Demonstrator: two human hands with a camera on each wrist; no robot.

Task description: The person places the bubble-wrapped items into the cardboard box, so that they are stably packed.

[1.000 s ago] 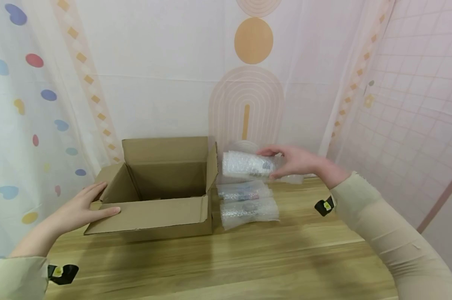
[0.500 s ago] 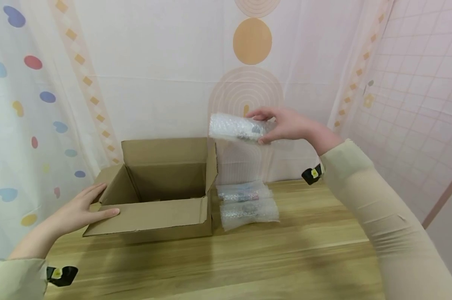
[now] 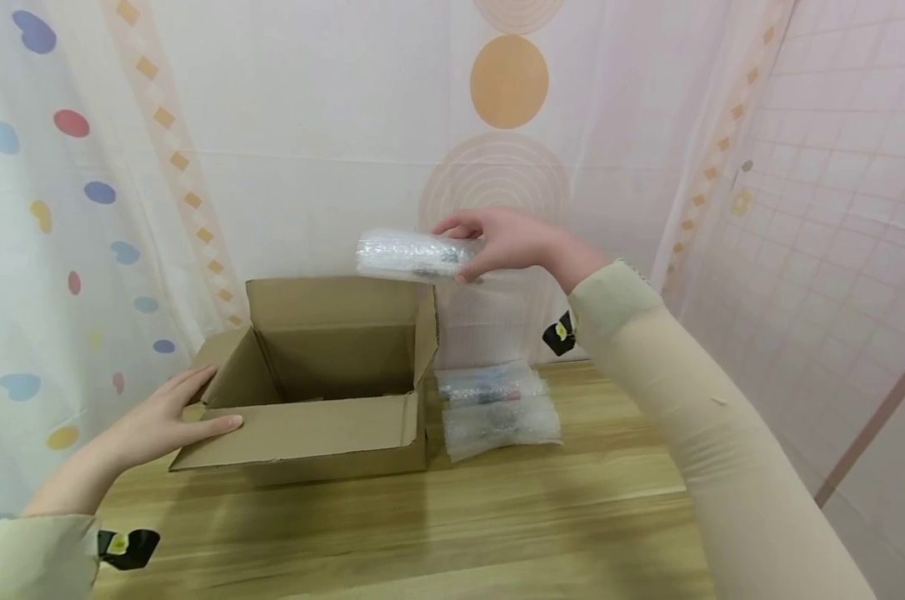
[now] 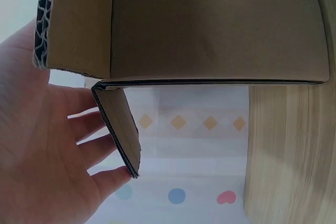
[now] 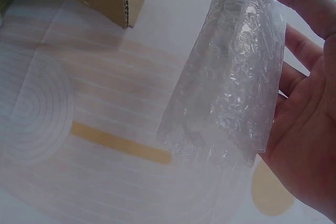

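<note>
My right hand [image 3: 507,242] holds a bubble-wrapped item [image 3: 411,257] in the air, above the back right corner of an open cardboard box [image 3: 313,433]. In the right wrist view the fingers [image 5: 302,51] curl round the bubble wrap [image 5: 236,77]. My left hand [image 3: 160,421] rests with straight fingers on the box's left flap [image 3: 216,367]; the left wrist view shows those fingers [image 4: 79,150] against the flap's edge [image 4: 119,129]. Two more bubble-wrapped items [image 3: 497,408] lie on the wooden table [image 3: 497,517] just right of the box.
Patterned curtains [image 3: 85,167] hang close behind and to both sides of the table. The box's right flap [image 3: 426,325] stands upright between the box's inside and the wrapped items on the table.
My right hand has lifted the wrapped item from beside the box and carried it up and to the left, over the box's back right corner. The left hand has stayed on the flap.
</note>
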